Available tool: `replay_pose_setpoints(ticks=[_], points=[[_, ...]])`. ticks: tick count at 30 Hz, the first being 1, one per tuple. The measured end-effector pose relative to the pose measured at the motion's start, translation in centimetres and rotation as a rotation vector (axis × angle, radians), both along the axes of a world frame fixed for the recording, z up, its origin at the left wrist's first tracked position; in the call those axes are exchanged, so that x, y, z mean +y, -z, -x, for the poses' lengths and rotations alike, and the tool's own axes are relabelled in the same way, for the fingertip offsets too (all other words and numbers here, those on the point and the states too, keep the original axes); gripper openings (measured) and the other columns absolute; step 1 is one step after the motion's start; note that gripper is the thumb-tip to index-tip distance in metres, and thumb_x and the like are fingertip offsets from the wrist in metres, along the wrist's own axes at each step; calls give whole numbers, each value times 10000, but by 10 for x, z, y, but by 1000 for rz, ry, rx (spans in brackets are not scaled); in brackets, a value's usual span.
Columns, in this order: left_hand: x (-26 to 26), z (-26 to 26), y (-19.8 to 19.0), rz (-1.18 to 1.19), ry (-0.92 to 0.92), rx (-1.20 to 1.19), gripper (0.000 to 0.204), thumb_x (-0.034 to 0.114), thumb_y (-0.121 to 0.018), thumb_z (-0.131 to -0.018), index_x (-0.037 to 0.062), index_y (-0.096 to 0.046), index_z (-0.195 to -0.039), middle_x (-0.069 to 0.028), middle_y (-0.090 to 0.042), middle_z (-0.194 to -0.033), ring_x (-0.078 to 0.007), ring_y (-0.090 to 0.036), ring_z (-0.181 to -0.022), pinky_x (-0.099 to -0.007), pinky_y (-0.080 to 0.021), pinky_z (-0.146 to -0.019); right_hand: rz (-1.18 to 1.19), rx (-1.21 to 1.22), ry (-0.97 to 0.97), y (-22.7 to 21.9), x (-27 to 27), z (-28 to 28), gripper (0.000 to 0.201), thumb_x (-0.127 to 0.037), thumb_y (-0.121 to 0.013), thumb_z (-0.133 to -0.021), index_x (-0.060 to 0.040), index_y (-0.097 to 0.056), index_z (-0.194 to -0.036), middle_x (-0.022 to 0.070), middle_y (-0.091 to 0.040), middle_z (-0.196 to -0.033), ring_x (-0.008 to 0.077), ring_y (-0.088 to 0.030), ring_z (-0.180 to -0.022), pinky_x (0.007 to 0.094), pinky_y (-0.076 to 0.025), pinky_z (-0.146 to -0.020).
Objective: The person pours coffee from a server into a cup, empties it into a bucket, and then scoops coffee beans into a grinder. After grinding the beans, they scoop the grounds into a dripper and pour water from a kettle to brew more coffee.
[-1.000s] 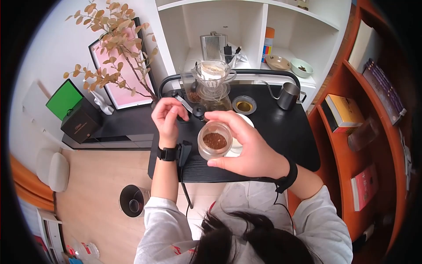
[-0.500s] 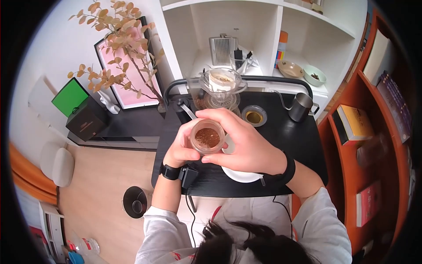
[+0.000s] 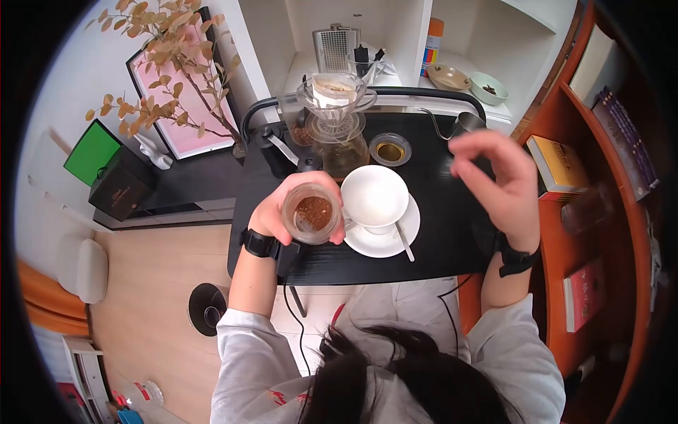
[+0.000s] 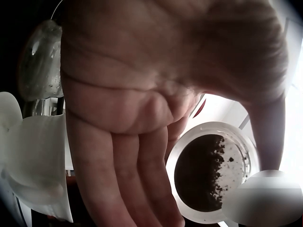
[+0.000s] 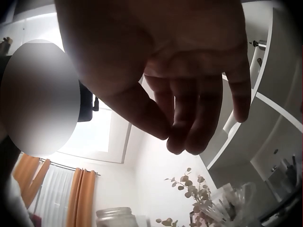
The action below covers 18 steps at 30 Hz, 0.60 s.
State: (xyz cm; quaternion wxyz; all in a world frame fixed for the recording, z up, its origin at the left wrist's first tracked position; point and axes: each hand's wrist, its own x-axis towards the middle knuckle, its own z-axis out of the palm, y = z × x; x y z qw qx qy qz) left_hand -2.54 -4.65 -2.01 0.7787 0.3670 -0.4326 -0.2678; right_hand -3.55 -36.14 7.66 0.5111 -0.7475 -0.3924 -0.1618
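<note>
My left hand (image 3: 272, 206) grips a small clear glass jar (image 3: 288, 215), its open mouth facing up at the head camera. Brown coffee grounds (image 3: 314, 213) lie inside it; in the left wrist view the dark grounds (image 4: 196, 175) cover one side of the jar's bottom. Raised over the table's right side, my right hand (image 3: 507, 187) holds nothing, its fingers loosely bent, and partly covers a steel gooseneck kettle (image 3: 466, 124). Between the hands stands a white cup (image 3: 374, 196) on a saucer (image 3: 412, 225), a spoon (image 3: 405, 242) beside it.
Behind the cup stands a glass dripper (image 3: 341, 113) with a paper filter, over a glass server (image 3: 344, 157). A hand grinder (image 3: 274, 152) is at the table's left, a small dish (image 3: 390, 150) right of the server. White shelves (image 3: 395, 42) rise behind; an orange bookcase (image 3: 547, 297) stands at right.
A second ago the right hand held the jar; both hands then met around it. Now the left hand alone holds it, and the right hand has moved away to the right, uncovering the cup.
</note>
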Motion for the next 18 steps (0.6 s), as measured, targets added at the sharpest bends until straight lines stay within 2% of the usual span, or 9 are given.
replay_pose_setpoints(ticks=[2,4,5,8,9,12,18], points=[[-1,5,-3,-31,-54,40,824,260,-933,-561,-78,-482,-1161,-265,-651,-956,-329,-677,-862,-429,-547,-752,167,75,75,26,-15,8,202,9,-642,-801,-40,-671,-995,29,-645,-823,136,-600,-746,284,-450,-795],[-1,7,-6,-70,-59,54,824,264,-932,-558,-64,-487,-1168,-256,-655,-961,-312,-677,-861,-421,-552,-756,340,51,44,50,-21,17,173,-8,-635,-794,-67,-677,-950,25,-650,-794,160,-594,-697,309,-436,-780],[-2,7,-6,-85,-60,64,828,267,-933,-554,-61,-487,-1171,-254,-656,-962,-310,-677,-860,-419,-553,-756,350,124,66,65,-21,25,169,-25,-639,-790,-83,-676,-944,16,-649,-767,183,-595,-693,324,-436,-772],[-4,5,-2,-108,-55,80,849,270,-938,-539,-53,-487,-1183,-249,-658,-963,-309,-681,-864,-411,-561,-753,504,60,114,96,-17,38,260,13,-630,-773,-93,-673,-1006,46,-579,-833,221,-576,-835,339,-397,-857],[-4,4,-1,-114,-52,83,851,268,-938,-538,-53,-487,-1184,-250,-658,-963,-309,-681,-866,-409,-562,-751,501,-2,146,100,-14,43,332,33,-628,-747,-102,-673,-1047,61,-536,-879,239,-541,-877,351,-380,-874],[-5,4,0,-133,-64,94,850,260,-939,-542,-44,-486,-1194,-240,-660,-975,-309,-683,-867,-402,-563,-736,498,-69,168,115,-7,49,377,33,-638,-727,-113,-677,-1072,57,-524,-878,249,-519,-861,359,-380,-870],[-5,2,1,-150,-92,70,841,265,-936,-566,-28,-482,-1210,-222,-662,-1000,-299,-680,-890,-386,-561,-728,400,-132,178,137,5,48,255,-5,-668,-733,-110,-723,-959,29,-530,-810,228,-512,-821,361,-388,-844]])
